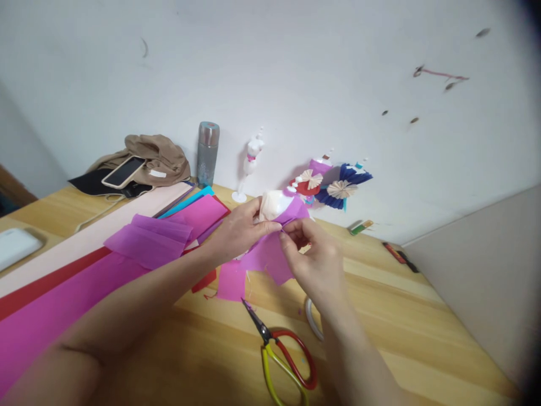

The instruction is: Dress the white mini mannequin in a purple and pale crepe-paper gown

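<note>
Above the table, my left hand is closed around a small white dress-form mannequin. Cream paper covers one side of its bust and purple paper the other. My right hand pinches the purple paper at the mannequin's waist, its fingertips close to my left thumb. Below both hands hangs more purple paper; the mannequin's lower part is hidden. Scissors with one red and one yellow handle lie nearer to me, beside a magenta paper square.
A bare mannequin and dressed ones in purple-red and blue stand along the wall. Leftward are a thermos, a phone on brown cloth, and long paper sheets. A tape roll lies by my right wrist.
</note>
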Available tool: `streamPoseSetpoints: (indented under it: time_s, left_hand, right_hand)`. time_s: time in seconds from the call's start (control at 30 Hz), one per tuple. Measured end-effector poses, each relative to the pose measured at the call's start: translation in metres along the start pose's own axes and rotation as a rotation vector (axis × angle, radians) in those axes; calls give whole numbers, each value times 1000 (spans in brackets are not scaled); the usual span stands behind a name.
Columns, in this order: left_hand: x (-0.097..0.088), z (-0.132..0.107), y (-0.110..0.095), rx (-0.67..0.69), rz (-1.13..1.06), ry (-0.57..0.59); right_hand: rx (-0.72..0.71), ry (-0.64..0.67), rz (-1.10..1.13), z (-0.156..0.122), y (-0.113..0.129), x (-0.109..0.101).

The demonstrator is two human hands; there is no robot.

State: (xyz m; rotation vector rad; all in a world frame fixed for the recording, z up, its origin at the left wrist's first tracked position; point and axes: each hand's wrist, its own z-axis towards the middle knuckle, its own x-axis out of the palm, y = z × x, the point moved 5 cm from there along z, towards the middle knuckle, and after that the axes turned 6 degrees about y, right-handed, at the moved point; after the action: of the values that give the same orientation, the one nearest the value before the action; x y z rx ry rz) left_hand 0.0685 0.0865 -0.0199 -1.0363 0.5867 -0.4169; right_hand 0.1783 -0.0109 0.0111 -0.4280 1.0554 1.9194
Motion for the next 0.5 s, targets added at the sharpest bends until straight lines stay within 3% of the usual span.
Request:
streamPoseSetpoints:
  time_s: [0.23,0.5]
  left_hand:
    - [2,0,1,-13,-63,27]
    - [-1,0,-4,-1,33,6]
  right_hand:
    - [21,59,34,0,-3,3]
    - [17,168,174,1,-5,-4]
